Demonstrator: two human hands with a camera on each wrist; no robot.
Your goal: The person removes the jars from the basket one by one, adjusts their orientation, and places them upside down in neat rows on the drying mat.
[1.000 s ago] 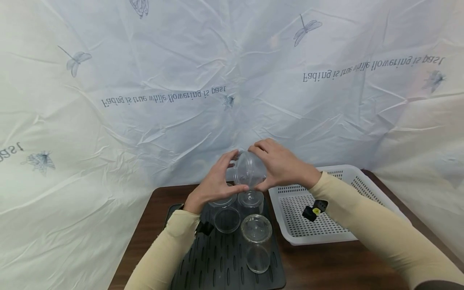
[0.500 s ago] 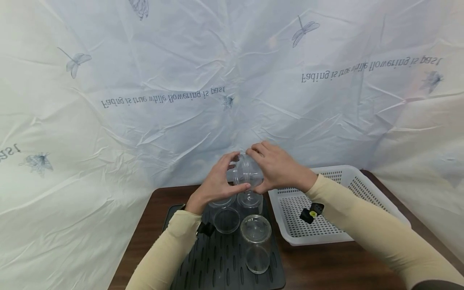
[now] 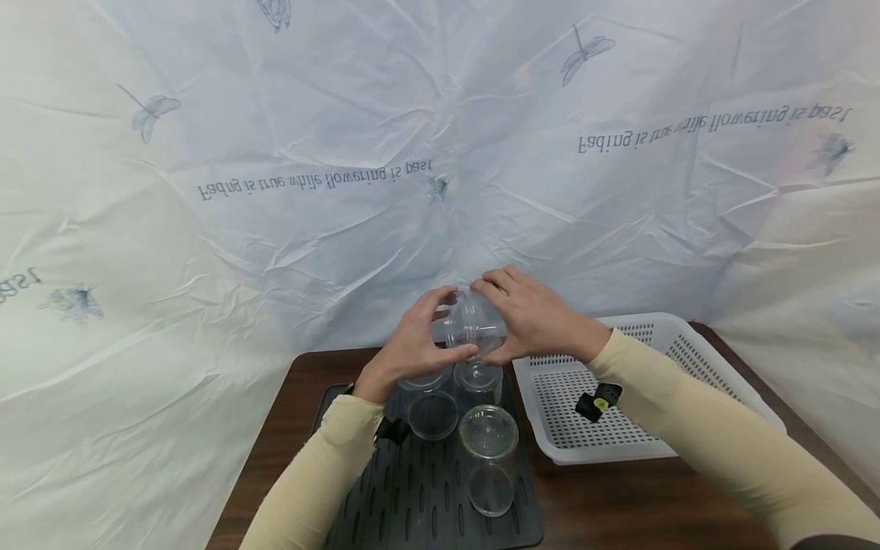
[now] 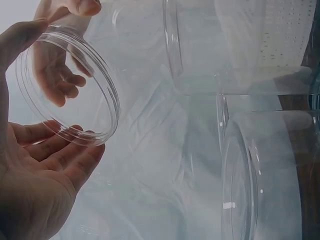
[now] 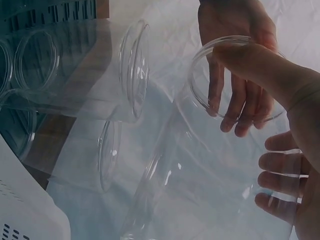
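In the head view a clear jar [image 3: 486, 321] is held sideways in the air above the drying mat's far end. The left hand [image 3: 415, 336] curls round the jar's ridged, ring-like end, thumb below and fingers above. My right hand [image 3: 532, 317] grips the other side, fingers over the top and thumb underneath. Through the ring [image 4: 112, 100] in the left wrist view, right fingers [image 4: 57, 85] show. In the right wrist view the right thumb lies over the ring and its fingers [image 5: 280, 165] spread along the clear wall. Whether the ring is a separate lid, I cannot tell.
Several clear jars, including a near one [image 3: 489, 435], stand close together on the dark slotted mat [image 3: 419, 489], just under the hands. A white perforated basket [image 3: 543, 443] sits right of the mat on the brown table [image 3: 598, 496]. Printed sheeting [image 3: 344, 252] hangs behind.
The held jar has turned slightly, and its ringed end looks narrower than a second ago. My right hand moved a little left, then back. Both hands keep their hold.
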